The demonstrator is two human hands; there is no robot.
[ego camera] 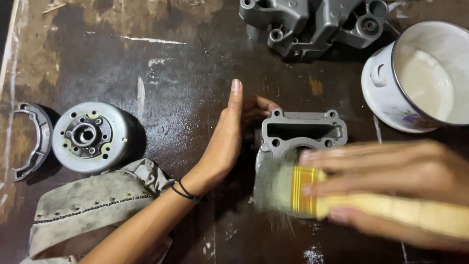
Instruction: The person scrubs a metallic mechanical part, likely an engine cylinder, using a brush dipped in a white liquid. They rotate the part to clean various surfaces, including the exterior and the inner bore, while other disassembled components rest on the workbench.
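Note:
A grey metal engine cylinder block (303, 131) lies on the dark wet table (171, 73) at the centre. My left hand (227, 139) presses flat against the block's left side, fingers straight and thumb behind it. My right hand (391, 181), blurred by motion, grips a paintbrush (312, 190) with a pale yellow handle. The brush's bristles lie over the near part of the block.
A round metal flywheel rotor (90, 137) and a curved metal bracket (31, 142) lie at the left. A dirty grey rag (93, 210) sits under my left forearm. A grey engine casing (308, 22) is at the top. A white enamel pot (420, 78) holding pale liquid stands at the right.

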